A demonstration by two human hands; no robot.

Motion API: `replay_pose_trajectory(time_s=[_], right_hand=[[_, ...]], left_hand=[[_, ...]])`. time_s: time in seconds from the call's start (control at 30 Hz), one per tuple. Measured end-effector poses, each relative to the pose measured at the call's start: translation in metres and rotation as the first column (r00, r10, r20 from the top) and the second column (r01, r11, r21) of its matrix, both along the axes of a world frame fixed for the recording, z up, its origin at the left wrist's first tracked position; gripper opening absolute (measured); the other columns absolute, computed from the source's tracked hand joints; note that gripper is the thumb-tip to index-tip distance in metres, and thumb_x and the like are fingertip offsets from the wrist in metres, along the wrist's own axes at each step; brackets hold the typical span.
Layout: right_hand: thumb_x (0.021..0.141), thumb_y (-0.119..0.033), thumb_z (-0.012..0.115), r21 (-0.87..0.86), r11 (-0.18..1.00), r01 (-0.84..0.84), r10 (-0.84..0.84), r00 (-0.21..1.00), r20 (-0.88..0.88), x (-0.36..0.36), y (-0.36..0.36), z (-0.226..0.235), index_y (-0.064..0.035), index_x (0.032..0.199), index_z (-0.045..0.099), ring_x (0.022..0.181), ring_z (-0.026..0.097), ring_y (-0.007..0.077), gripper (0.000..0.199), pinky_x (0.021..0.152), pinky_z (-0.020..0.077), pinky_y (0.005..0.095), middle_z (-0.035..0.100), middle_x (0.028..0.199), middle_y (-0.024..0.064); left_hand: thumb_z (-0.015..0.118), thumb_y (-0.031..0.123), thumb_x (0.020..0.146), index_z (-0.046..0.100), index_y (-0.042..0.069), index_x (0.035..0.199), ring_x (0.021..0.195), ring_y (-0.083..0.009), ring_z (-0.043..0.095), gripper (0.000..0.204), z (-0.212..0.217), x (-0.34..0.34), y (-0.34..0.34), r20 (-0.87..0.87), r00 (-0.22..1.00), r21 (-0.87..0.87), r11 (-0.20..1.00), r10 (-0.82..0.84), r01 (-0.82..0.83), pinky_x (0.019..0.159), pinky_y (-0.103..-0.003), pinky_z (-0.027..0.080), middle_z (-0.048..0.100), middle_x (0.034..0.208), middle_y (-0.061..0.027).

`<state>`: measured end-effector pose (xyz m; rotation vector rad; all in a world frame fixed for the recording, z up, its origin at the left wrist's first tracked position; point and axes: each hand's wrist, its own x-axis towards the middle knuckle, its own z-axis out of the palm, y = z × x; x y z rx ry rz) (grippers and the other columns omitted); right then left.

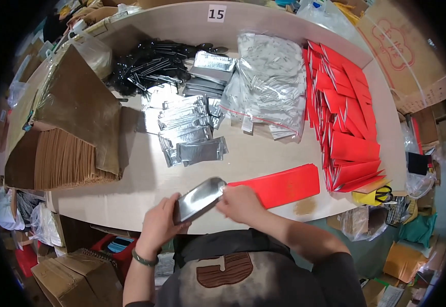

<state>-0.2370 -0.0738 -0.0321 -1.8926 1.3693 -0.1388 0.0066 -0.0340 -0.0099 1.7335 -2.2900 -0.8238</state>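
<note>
A shiny silver foil packet [198, 200] is tilted above the table's near edge. My left hand [159, 221] is closed round its lower left end. At the upper right end, my right hand [240, 204] has its fingers pinched against the packet; the fingertips are partly hidden. Just right of that hand lies a stack of red envelopes [289, 185], its left end beside my knuckles. Farther back, in the middle of the table, silver foil packets [184, 128] lie in an overlapping heap.
An open cardboard box [74, 97] of brown card pieces stands at left. Behind are black-wrapped slim items [154, 64] and a clear bag [271, 82] of white packets. Many red envelopes [348, 117] pile up at right, near black-handled scissors [384, 193]. A raised rim [182, 18] borders the table.
</note>
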Motion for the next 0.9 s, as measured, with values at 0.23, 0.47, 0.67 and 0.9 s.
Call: replay_pose_trajectory(time_s=[0.23,0.47,0.67,0.9], right_hand=[[0.082,-0.027,0.061,-0.148,0.985,0.085,-0.094,0.994,-0.053,0.001,-0.014,-0.011,-0.0031,0.077,0.062,0.066,0.066,0.0364,0.024,0.063,0.0526,0.0467,0.064,0.066,0.0154],[0.081,-0.018,0.062,-0.208,0.960,-0.185,0.152,0.974,-0.165,0.025,-0.019,0.005,-0.0049,0.077,0.064,0.070,0.067,0.0355,0.014,0.060,0.0526,0.0483,0.066,0.073,0.0168],[0.074,-0.003,0.060,-0.793,0.519,-0.319,-0.136,0.885,-0.445,-0.069,-0.131,-0.030,-0.0046,0.078,0.064,0.075,0.065,0.0312,0.006,0.063,0.0549,0.0406,0.062,0.081,0.0123],[0.082,-0.001,0.065,-0.909,0.414,0.049,-0.152,0.988,-0.016,-0.085,-0.065,0.011,0.0006,0.094,0.068,0.073,0.067,0.0229,0.012,0.061,0.0539,0.0338,0.067,0.087,0.0126]], left_hand=[[0.083,0.021,0.067,0.050,0.010,0.133,0.089,-0.0354,0.064,0.076,-0.003,0.006,0.006,0.052,0.997,-0.022,0.998,0.060,-0.058,0.076,-0.043,0.053,0.063,0.098,-0.0139],[0.084,0.027,0.069,0.051,0.007,0.132,0.094,-0.0333,0.063,0.074,0.009,-0.012,-0.008,0.028,0.983,0.081,0.980,-0.182,0.179,0.078,-0.041,0.052,0.062,0.103,-0.0136],[0.083,0.030,0.072,0.054,0.005,0.129,0.106,-0.0343,0.059,0.069,0.011,-0.010,-0.025,-0.126,0.958,-0.255,0.941,-0.260,0.222,0.090,-0.043,0.047,0.060,0.116,-0.0154],[0.072,-0.003,0.079,0.067,0.003,0.111,0.106,-0.0274,0.063,0.033,0.039,0.105,-0.015,-0.253,0.938,-0.618,0.706,0.239,-0.346,0.093,-0.039,0.049,0.068,0.108,-0.0110]])
